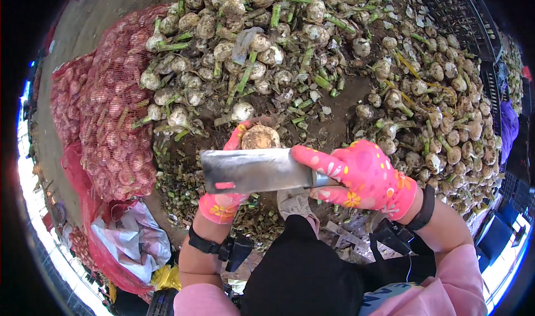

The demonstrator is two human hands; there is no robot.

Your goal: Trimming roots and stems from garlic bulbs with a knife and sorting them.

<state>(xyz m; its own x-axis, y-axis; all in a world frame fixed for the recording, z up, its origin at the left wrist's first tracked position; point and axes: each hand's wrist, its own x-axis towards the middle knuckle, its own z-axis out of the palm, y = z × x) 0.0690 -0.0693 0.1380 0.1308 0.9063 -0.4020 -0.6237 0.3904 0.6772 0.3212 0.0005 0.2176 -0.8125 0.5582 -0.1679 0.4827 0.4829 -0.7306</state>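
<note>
In a pink floral glove, my right hand (355, 176) grips the handle of a broad cleaver (255, 170), whose blade lies level and points left. My left hand (228, 194), gloved alike, is partly hidden beneath the blade; its fingers hold a dirty garlic bulb (261, 137) just beyond the blade's far edge. Whether the blade touches the bulb cannot be told. Beyond the hands, a white bulb with a stalk (242, 111) lies on the ground, at the near edge of a large heap of garlic bulbs (221, 50) with green stems.
Red mesh sacks of bulbs (119, 107) stand at the left, above a crumpled white sack (133, 236). Another pile of garlic (443, 123) spreads at the right, beside black plastic crates (468, 19). Cut stem pieces (303, 103) and trimmings litter the soil.
</note>
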